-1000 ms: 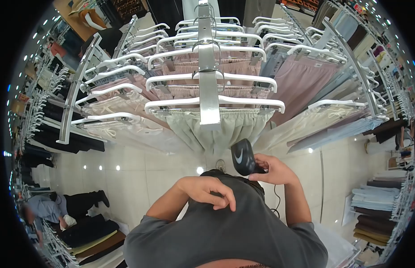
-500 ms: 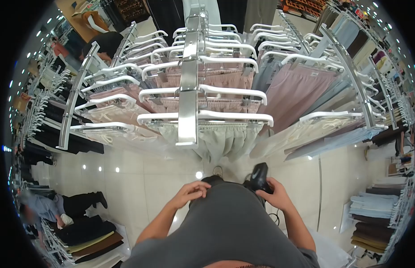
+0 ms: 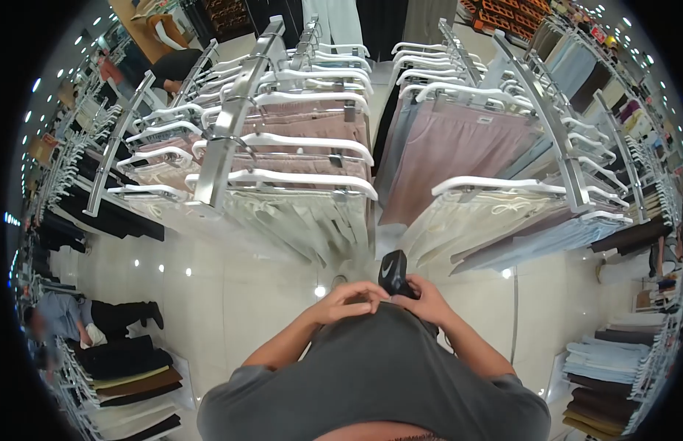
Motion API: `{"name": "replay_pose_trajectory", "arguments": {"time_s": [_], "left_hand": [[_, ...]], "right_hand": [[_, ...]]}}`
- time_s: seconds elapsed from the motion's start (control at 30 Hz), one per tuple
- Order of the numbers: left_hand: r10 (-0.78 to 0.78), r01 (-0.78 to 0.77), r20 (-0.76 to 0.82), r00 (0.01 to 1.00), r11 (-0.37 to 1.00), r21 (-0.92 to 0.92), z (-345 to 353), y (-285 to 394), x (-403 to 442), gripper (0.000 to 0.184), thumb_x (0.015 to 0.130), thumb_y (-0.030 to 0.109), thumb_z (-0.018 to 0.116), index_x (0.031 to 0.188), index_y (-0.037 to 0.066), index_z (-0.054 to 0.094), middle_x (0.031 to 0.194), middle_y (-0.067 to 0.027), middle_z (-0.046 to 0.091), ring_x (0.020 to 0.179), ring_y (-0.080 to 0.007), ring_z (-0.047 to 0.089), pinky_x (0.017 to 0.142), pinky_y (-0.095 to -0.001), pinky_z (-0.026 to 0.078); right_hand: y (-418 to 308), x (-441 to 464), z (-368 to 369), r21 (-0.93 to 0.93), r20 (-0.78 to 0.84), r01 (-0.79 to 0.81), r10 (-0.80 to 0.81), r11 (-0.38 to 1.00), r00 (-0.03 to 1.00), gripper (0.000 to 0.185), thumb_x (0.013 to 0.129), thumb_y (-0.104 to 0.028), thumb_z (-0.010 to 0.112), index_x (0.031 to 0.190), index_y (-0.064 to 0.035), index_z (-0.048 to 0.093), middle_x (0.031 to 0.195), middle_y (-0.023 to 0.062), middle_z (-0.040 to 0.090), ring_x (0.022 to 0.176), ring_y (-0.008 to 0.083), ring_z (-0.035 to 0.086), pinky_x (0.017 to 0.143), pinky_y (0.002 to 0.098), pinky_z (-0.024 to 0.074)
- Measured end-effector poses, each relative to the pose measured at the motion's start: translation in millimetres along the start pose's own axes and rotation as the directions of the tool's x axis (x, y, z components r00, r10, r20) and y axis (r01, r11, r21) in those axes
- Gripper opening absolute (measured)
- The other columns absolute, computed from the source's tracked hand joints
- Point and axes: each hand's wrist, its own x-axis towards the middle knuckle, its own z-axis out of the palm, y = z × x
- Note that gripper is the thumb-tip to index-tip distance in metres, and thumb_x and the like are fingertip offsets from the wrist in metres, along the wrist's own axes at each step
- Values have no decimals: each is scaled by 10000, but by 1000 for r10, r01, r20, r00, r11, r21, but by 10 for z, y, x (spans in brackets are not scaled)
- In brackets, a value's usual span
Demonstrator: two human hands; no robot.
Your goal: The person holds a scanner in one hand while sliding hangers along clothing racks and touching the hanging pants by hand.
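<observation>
My right hand (image 3: 424,300) is closed around a black handheld device (image 3: 392,273) with a pale curved mark on its upper face. Its exact kind is unclear to me. Beside it, my left hand (image 3: 349,302) holds nothing, its fingers loosely bent and apart, with the fingertips close to the device's lower end. Both hands are in front of my grey shirt (image 3: 371,360). Beyond them, cream trousers (image 3: 290,220) hang from a white hanger (image 3: 297,181) at the front of a metal rail (image 3: 231,125). Pink trousers (image 3: 459,151) hang farther right.
Another metal rail (image 3: 543,117) stands to the right, with cream trousers (image 3: 459,224) at its front. Folded clothes (image 3: 139,371) are stacked at lower left, and folded jeans (image 3: 606,358) at lower right. A person (image 3: 66,317) is at the left. Shiny floor tiles (image 3: 268,272) lie below.
My right hand has brought the black device left, toward the middle. My left hand has moved right, close to it. The view has shifted, so the central rail appears farther left and slanted.
</observation>
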Motion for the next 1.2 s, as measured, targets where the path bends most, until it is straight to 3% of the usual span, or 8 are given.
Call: {"name": "replay_pose_trajectory", "arguments": {"time_s": [0.2, 0.47, 0.8, 0.9, 1.07, 1.13, 1.17, 1.2], "left_hand": [[93, -97, 114, 989, 995, 26, 414, -226, 675, 368, 1002, 210, 634, 1317, 20, 639, 970, -28, 633, 956, -137, 578, 935, -310, 426], [135, -146, 129, 982, 986, 75, 839, -380, 1276, 366, 988, 196, 631, 1298, 0, 639, 956, -41, 634, 945, -144, 582, 915, -323, 432], [246, -251, -65, 967, 964, -83, 1200, -498, 1620, 391, 955, 205, 605, 1266, -31, 635, 927, -61, 628, 901, -146, 568, 838, -308, 431], [325, -338, -93, 941, 922, -189, 1151, -570, 1707, 352, 1006, 216, 595, 1246, -41, 615, 886, -72, 607, 860, -193, 583, 829, -349, 470], [286, -337, -214, 934, 904, -262, 1045, -808, 1839, 279, 1025, 202, 578, 1168, -31, 632, 866, -67, 610, 841, -190, 589, 795, -341, 476], [229, -193, -363, 903, 972, 131, 803, -1157, 1829, 244, 1030, 230, 603, 1079, 1, 669, 876, -29, 637, 821, -152, 590, 808, -316, 479], [198, -56, -447, 872, 949, 310, 722, -1438, 1803, 258, 1031, 247, 604, 950, 9, 661, 813, -52, 640, 750, -188, 590, 747, -332, 490], [180, 121, -467, 866, 831, 544, 619, -1670, 1722, 267, 1020, 251, 604, 912, 11, 654, 802, -95, 649, 734, -242, 607, 724, -373, 499]], "right_hand": [[623, 9, -453, 226, -106, 9, 16, 974, 994, 548, 902, -114, 786, 1349, 79, 533, 1133, 146, 712, 1033, 186, 687, 903, 316, 545], [727, -293, -1020, 31, -117, 61, -57, 998, 992, 545, 907, -124, 779, 1348, 77, 530, 1136, 164, 713, 1024, 173, 686, 883, 311, 540], [690, -369, -1254, 67, -126, 138, -128, 988, 984, 563, 896, -143, 799, 1353, 54, 535, 1120, 150, 716, 1042, 182, 682, 895, 327, 536], [734, -405, -1296, 62, -116, 157, -149, 986, 982, 568, 896, -147, 800, 1355, 55, 533, 1126, 157, 716, 1051, 197, 686, 905, 332, 536], [940, -447, -1386, 73, -116, 201, -192, 977, 975, 570, 885, -163, 808, 1340, 57, 546, 1122, 164, 723, 1042, 208, 693, 913, 333, 535], [1016, -470, -1445, -5, -146, 182, -181, 983, 973, 568, 872, -180, 817, 1325, 49, 563, 1104, 166, 731, 1032, 205, 696, 920, 334, 532], [1016, -484, -1473, -11, -144, 194, -194, 981, 971, 568, 872, -180, 817, 1325, 49, 563, 1104, 166, 731, 1032, 205, 696, 920, 334, 532], [1010, -497, -1492, -1, -141, 188, -186, 982, 972, 567, 868, -186, 819, 1322, 44, 568, 1095, 165, 733, 1031, 205, 697, 925, 335, 531]]}}
